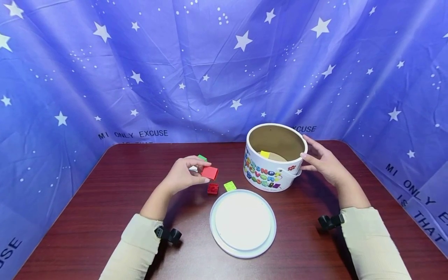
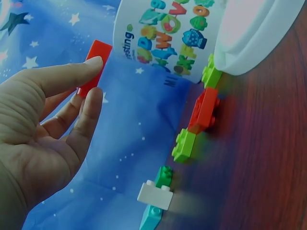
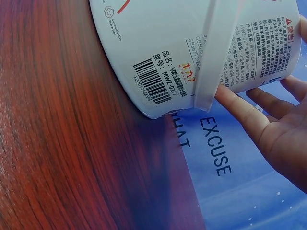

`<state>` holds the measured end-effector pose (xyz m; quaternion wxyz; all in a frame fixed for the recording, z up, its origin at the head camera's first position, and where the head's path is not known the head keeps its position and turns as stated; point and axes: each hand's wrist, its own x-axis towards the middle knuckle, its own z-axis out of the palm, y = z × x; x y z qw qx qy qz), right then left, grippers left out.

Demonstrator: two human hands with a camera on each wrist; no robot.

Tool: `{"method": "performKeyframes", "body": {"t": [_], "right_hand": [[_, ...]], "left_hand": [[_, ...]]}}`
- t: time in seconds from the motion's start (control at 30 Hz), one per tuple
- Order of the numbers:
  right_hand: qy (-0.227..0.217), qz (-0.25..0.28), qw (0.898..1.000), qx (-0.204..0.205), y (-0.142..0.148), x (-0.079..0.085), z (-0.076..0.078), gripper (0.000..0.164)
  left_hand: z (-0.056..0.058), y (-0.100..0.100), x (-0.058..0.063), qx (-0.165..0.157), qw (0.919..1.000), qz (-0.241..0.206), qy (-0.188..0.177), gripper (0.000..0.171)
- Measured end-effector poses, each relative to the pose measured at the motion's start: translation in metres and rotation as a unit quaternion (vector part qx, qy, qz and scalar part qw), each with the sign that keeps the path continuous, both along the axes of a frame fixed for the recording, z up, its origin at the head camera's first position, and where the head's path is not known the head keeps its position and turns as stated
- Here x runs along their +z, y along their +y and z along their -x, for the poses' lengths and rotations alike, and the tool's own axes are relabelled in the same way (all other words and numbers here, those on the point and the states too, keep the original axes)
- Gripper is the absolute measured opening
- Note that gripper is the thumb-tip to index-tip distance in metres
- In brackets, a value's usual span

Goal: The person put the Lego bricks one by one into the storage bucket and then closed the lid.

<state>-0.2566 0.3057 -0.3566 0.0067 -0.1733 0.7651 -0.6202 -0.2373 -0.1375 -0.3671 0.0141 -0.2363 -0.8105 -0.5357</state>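
Note:
My left hand (image 1: 182, 175) pinches a red toy brick (image 1: 209, 172) between thumb and fingers, raised off the table. In the left wrist view the same red brick (image 2: 95, 67) shows edge-on at the fingertips. Below it on the table lie a darker red brick (image 1: 212, 189) and a lime-green brick (image 1: 230, 186). My right hand (image 1: 327, 165) rests spread fingers against the right side of a white printed bucket (image 1: 262, 175), with fingertips right at its rim. A yellow brick (image 1: 265, 154) lies inside the bucket. In the right wrist view, one finger is beside the bucket's white handle (image 3: 216, 57).
A round white lid (image 1: 243, 221) lies on the dark wood table (image 1: 301, 241) in front of the bucket. Behind my left hand are a green brick (image 2: 163, 176), a white brick (image 2: 155, 196) and a teal brick (image 2: 150, 218). A blue starry cloth (image 1: 210, 58) hangs around the table.

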Motion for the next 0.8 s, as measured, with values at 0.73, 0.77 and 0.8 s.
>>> {"method": "performKeyframes", "body": {"t": [0.73,0.77,0.8], "right_hand": [[0.000,0.001,1.000,-0.001,0.001,-0.001,0.001,0.068],[0.000,0.001,1.000,0.000,0.000,-0.001,0.001,0.068],[0.000,0.001,1.000,0.000,0.000,-0.001,0.001,0.068]], "left_hand": [[0.012,0.043,0.023,-0.041,0.9985,0.026,0.025,0.046],[0.012,0.046,0.024,-0.043,0.9983,0.028,0.027,0.045],[0.013,0.049,0.025,-0.045,0.9981,0.030,0.030,0.045]]}}
